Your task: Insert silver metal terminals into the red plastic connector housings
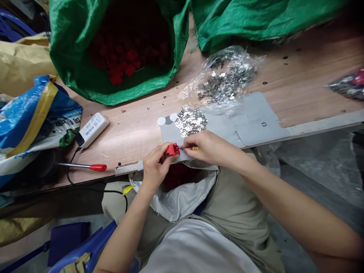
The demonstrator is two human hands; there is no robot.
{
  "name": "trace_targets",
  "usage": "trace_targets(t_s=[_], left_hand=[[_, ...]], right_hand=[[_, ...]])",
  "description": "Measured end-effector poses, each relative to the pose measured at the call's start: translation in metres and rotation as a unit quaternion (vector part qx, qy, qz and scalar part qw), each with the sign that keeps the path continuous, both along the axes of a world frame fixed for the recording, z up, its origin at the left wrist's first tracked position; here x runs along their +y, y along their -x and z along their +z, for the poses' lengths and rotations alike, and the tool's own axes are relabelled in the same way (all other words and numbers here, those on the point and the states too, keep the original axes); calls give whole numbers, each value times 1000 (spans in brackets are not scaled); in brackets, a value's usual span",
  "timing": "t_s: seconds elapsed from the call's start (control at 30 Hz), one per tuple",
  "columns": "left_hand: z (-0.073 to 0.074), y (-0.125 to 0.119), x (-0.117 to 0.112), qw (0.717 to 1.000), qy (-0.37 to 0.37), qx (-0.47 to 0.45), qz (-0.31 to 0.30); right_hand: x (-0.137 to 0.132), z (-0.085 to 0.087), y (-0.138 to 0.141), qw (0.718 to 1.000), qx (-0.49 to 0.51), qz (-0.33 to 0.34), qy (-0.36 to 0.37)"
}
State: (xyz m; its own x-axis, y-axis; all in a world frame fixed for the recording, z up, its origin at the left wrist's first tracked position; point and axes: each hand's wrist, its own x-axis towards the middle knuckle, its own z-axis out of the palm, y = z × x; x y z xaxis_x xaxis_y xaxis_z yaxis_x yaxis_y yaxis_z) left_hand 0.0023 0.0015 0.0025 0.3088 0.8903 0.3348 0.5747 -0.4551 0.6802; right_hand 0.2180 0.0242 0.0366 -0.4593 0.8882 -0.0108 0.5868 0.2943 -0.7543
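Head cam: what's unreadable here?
- Head view: yellow-handled tool, mostly covered by the right hand; tip too small.
- Head view: red part, underside hidden by fingers of the left hand.
- Head view: red pieces in green sack, lost in shadow.
- Head view: bag cut by right edge.

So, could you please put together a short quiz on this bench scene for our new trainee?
1. True or false: the left hand holds a small red part.
2. The right hand holds a thin tool whose handle is: A yellow, B blue, C black?
3. Which tool lies on the table left of the hands?
Key: 1 true; 2 A; 3 a red-handled screwdriver.
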Motion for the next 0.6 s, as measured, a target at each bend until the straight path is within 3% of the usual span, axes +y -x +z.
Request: trace_targets(t_s=[0.1, 0.3, 0.6], left_hand=[[1, 0, 0, 1000, -1, 3, 6], [3, 0, -2, 1000, 14, -14, -5], [2, 1, -2, 1000, -8, -1, -6]], right_hand=[[2, -2, 0, 1000, 3, 10, 2], [3, 0, -9, 990, 58, 21, 129], [3, 2, -8, 996, 36, 35, 68]])
